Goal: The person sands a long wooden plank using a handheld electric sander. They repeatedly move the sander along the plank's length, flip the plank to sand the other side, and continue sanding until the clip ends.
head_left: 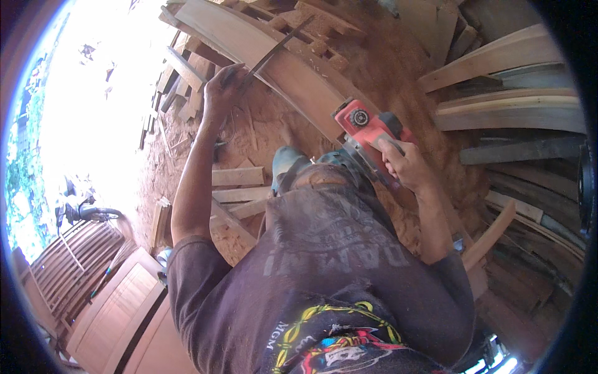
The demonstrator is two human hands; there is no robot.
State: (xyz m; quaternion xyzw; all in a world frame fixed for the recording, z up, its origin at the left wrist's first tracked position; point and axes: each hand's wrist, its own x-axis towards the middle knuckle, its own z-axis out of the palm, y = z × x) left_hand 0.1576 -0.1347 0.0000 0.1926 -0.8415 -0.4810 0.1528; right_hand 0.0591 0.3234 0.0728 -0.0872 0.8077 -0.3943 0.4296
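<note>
My right hand (405,163) is wrapped round the handle of a red electric planer (374,129), which has a round black dial on top. The planer is at the near right end of a long, wide wooden board (299,82); whether its sole touches the wood cannot be seen. At the board's left edge, my left hand (223,90) is closed round the lower end of a dark narrow strip (277,48). That strip slants up and away across the board. My left fingers are partly in shadow.
Wood offcuts (184,75) are heaped at the far left, on ground covered with sawdust. Curved planks (511,112) are stacked along the right. Loose boards (238,177) lie near my legs. Panelled wooden pieces (118,305) and a motorbike (84,209) stand at the left.
</note>
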